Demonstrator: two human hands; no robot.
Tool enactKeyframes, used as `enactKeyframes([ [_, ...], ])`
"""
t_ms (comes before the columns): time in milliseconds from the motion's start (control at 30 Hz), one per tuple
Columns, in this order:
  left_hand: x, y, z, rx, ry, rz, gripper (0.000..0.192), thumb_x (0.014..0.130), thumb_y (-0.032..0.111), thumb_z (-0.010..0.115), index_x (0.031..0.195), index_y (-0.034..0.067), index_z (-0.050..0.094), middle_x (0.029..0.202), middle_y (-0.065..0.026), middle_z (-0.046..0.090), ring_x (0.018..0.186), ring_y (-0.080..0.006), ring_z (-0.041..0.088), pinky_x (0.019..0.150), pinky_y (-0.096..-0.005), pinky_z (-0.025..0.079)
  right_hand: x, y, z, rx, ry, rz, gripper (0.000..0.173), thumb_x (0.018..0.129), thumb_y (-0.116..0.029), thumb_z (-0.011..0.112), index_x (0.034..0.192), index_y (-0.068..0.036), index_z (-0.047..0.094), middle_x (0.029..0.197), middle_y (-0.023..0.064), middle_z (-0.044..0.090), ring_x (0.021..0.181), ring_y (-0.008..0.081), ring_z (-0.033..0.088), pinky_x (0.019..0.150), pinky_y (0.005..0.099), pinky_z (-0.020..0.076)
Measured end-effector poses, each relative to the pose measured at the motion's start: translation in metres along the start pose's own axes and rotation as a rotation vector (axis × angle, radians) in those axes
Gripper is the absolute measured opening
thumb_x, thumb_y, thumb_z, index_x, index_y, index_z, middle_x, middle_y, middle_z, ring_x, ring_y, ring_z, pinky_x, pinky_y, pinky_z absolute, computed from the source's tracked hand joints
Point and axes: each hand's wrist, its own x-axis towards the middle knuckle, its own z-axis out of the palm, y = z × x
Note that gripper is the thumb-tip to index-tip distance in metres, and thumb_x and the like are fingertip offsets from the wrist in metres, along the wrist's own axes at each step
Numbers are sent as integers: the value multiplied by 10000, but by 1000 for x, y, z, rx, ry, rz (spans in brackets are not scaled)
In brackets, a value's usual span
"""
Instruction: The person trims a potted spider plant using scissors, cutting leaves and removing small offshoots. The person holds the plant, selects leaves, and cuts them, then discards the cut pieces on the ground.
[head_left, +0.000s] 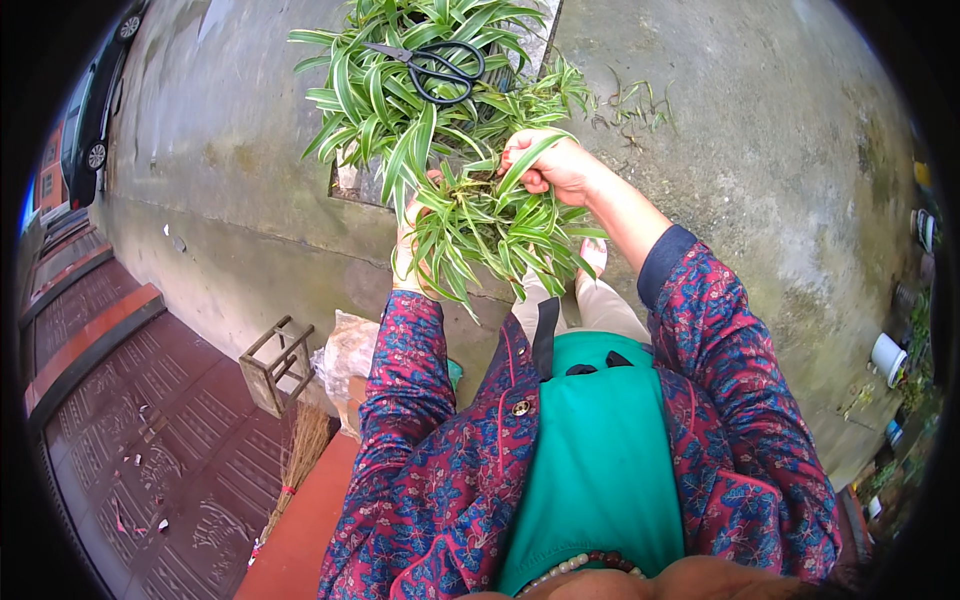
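A bunch of spider plant (480, 229) with green and white striped leaves is held up before me. My left hand (411, 247) grips it from the left side, its fingers partly hidden by leaves. My right hand (551, 166) has thumb and fingers pinched on a leaf at the upper right of the bunch. Just beyond, a larger mass of spider plant (367, 97) spreads over a slab. Black-handled scissors (442, 71) lie on top of that foliage, blades pointing left.
Plant trimmings (637, 109) lie on the concrete ground (750, 135) to the right. At the lower left are a small wooden stool (277, 367), a straw broom (300, 450) and a plastic bag (349, 352). A white bucket (889, 358) stands far right. A dark car (94, 112) is at upper left.
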Motion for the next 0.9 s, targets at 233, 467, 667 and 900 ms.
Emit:
enactKeyframes([
  [233,-2,1,2,-1,-10,25,447,851,328,566,1219,85,490,1114,-73,561,978,-188,546,854,-308,454,-14,-6,-11,280,37,-96,60,860,-76,551,850,-17,546,721,80,588,414,35,380,353,163,296],
  [467,-20,2,3,61,-27,95,448,849,333,566,1216,86,492,1116,-73,559,979,-188,543,854,-309,454,-32,-12,-34,355,89,-155,43,878,-76,527,881,-34,520,759,100,586,442,45,410,353,156,299],
  [667,-17,-2,3,-87,-185,206,387,845,186,546,1207,56,497,1106,-118,578,991,-254,581,881,-355,478,-55,-8,-63,378,159,-248,64,876,-95,542,886,-37,519,786,98,580,496,51,435,383,164,320],
  [900,0,-5,0,-196,12,-16,353,842,219,589,1146,49,528,1090,-116,592,989,-262,584,865,-364,487,-78,-7,-109,469,671,-380,64,887,-80,515,875,-20,532,755,75,566,589,136,504,532,258,434],
])
